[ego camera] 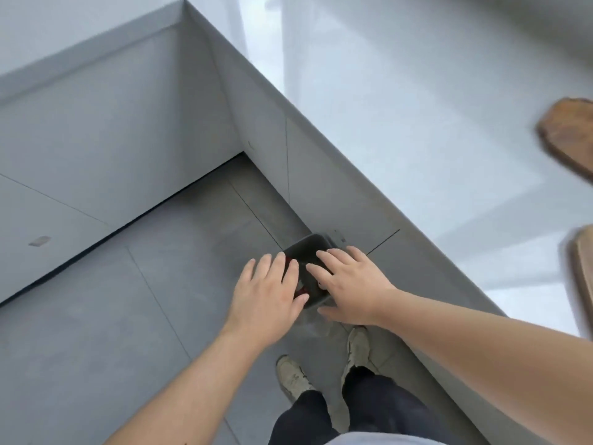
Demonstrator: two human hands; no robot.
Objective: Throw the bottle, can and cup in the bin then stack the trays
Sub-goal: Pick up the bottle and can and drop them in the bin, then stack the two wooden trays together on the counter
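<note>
A small dark bin [309,248] stands on the grey floor against the counter's side panel, below both of my hands. Something red [300,292] shows inside it between my hands; I cannot tell what it is. My left hand [266,297] hovers over the bin's left side, fingers spread, holding nothing. My right hand [348,284] hovers over the bin's right side, also spread and empty. Two brown wooden trays lie on the white counter at the right edge: one [568,133] further away, one [582,274] nearer, both blurred and cut off by the frame.
The white counter [417,123] runs diagonally along the right, with a grey side panel [321,175] dropping to the floor. A grey wall [112,123] closes the corner behind. My two feet in light shoes [293,377] stand just in front of the bin.
</note>
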